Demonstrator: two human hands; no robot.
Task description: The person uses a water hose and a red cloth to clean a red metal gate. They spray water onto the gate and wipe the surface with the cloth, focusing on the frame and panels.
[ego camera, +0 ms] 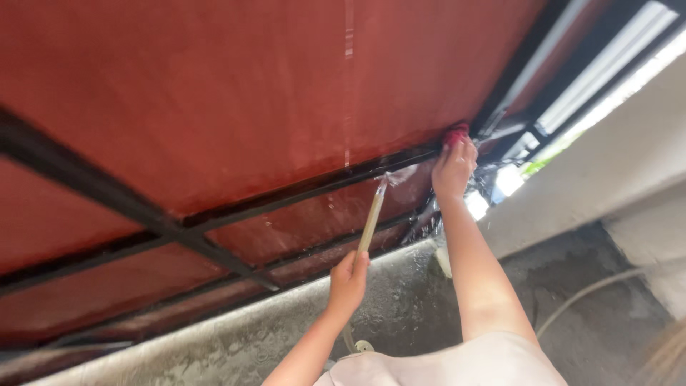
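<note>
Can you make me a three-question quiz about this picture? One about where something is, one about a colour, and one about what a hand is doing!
1. Where is the right hand?
A. up against the big gate panel
B. flat on the ground
C. on the hose

2. What colour is the cloth at that hand's fingertips?
A. blue
B. pinkish red
C. yellow

3. What is the left hand doing?
A. hanging open
B. gripping the hose nozzle, which sprays water
C. holding a bucket

Answers: 1 A, the hand presses near the panel's black bar. 2 B, a pinkish-red wad shows above the fingers. 3 B, the fingers wrap the pale nozzle and water splashes at its tip.
</note>
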